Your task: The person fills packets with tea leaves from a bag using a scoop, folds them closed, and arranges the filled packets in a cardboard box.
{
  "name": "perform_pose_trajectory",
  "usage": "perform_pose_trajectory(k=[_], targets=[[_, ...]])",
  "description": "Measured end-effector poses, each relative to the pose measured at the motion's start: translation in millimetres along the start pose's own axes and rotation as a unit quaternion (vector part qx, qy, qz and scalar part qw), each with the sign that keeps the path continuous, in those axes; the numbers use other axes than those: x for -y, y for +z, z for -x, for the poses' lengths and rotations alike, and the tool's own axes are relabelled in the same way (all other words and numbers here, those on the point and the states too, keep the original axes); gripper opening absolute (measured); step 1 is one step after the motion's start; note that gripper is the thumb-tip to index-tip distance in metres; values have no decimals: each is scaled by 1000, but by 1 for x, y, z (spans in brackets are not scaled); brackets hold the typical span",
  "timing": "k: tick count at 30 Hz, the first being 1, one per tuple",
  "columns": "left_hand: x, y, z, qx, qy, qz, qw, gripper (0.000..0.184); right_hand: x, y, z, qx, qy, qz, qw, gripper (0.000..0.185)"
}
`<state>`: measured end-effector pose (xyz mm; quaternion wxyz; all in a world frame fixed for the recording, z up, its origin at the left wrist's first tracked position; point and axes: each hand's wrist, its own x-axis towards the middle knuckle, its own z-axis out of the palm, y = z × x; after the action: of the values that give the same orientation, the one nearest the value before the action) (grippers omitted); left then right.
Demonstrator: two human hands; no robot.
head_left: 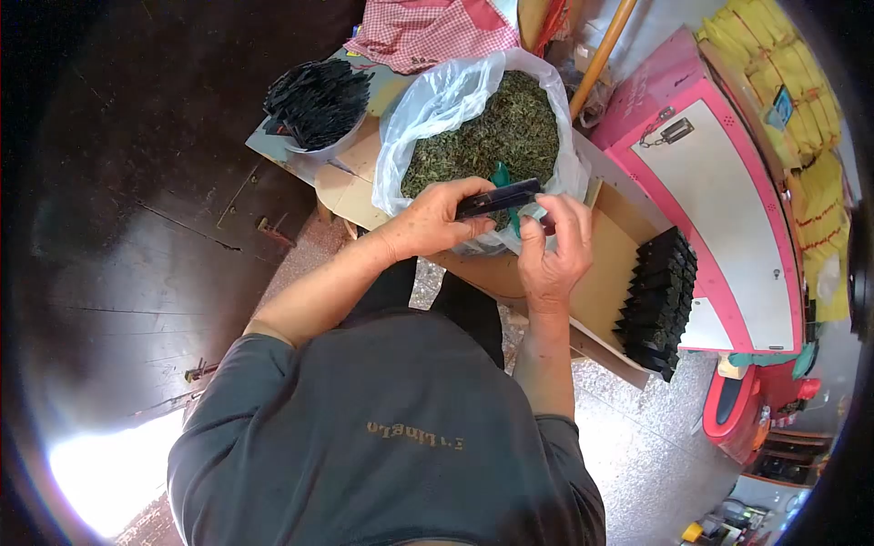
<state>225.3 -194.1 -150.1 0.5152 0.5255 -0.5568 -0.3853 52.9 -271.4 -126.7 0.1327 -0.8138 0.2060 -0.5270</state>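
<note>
My left hand [442,218] grips a small, flat black pouch [499,198] by one end, thumb and fingers closed around it. At the pouch's other end, my right hand [557,250] has its fingers curled against the edge; what lies between its thumb and fingers is partly hidden. Behind both hands, a clear plastic bag [393,173] stands wide, full of dried, chopped green leaves [482,132]. A green scoop [501,175] sticks out of the leaves just behind the pouch, its lower part covered by the hands.
A bowl [332,147] heaped with flat black pouches [319,102] stands at upper left. To the right, a cardboard box [605,264] holds a row of black pouches [657,300]. Beyond are a pink-and-white cabinet [719,182], a wooden pole [603,56], and yellow packs [774,55].
</note>
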Motion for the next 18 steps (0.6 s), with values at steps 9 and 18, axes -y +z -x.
perform_pose_trajectory(k=[9, 18], targets=[[2, 1, -4, -70, 113, -202, 970, 52, -2, -11, -2, 57, 5, 7, 998, 27], [5, -3, -5, -80, 128, -261, 953, 59, -6, -20, -1, 122, -32, 9, 992, 31]])
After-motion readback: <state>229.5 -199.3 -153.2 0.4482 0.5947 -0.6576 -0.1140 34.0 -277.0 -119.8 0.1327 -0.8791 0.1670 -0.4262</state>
